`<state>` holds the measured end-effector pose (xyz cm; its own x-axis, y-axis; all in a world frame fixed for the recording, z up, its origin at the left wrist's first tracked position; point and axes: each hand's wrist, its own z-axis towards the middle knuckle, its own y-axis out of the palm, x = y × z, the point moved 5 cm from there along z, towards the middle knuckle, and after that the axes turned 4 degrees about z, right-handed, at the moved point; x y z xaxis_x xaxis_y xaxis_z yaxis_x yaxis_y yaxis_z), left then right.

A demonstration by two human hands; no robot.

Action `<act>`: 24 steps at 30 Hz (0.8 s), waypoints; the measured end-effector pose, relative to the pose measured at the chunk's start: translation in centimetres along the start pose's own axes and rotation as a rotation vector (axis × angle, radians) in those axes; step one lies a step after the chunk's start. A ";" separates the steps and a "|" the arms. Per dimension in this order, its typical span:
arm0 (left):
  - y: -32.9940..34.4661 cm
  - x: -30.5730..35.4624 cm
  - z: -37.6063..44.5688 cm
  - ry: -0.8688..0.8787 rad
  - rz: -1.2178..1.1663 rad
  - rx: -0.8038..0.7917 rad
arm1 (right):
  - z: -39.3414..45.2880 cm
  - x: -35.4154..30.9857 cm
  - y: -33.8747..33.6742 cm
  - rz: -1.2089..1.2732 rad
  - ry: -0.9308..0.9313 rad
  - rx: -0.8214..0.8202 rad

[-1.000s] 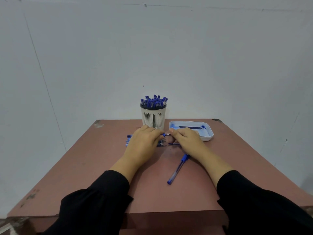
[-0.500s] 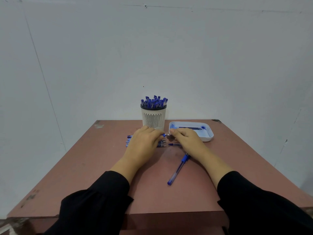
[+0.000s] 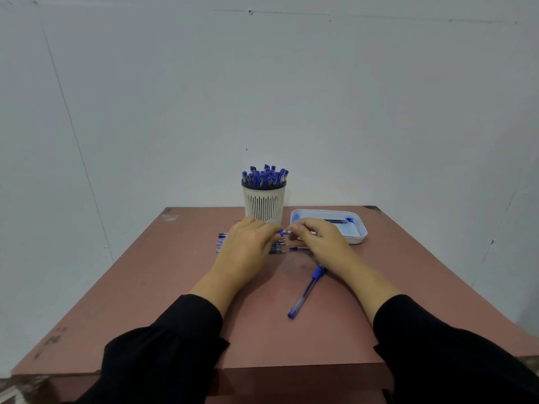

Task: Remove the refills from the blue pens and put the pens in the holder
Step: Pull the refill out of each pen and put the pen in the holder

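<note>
My left hand (image 3: 248, 249) grips a blue pen (image 3: 280, 233) held level above the table, just in front of the white slatted holder (image 3: 264, 205). My right hand (image 3: 322, 242) pinches that pen's tip end, fingertips almost touching the left hand's. The holder is packed with several blue pens (image 3: 264, 176). A row of several more blue pens (image 3: 221, 243) lies on the table, mostly hidden under my left hand. One capped pen (image 3: 304, 293) lies slanted near my right wrist. A thin refill (image 3: 299, 249) lies under my right hand.
A shallow white tray (image 3: 357, 237) at the back right holds a refill (image 3: 335, 221) and blue bits. The reddish table (image 3: 175, 287) meets a pale wall behind; its front edge is near my black sleeves.
Both hands stay joined on the pen in front of the holder; only the fingers have shifted slightly. Nothing else has moved.
</note>
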<state>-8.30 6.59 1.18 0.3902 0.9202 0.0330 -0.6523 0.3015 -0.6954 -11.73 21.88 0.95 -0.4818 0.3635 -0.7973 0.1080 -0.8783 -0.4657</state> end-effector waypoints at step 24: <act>-0.4 -1.6 -0.2 -0.233 0.029 0.041 | -1.0 -0.9 -1.4 -0.536 0.020 -0.083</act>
<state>-8.51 4.90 1.28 0.2135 0.9599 0.1816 -0.6885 0.2797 -0.6691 -10.62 23.15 1.93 -0.4714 0.7605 -0.4465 -0.0799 -0.5411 -0.8372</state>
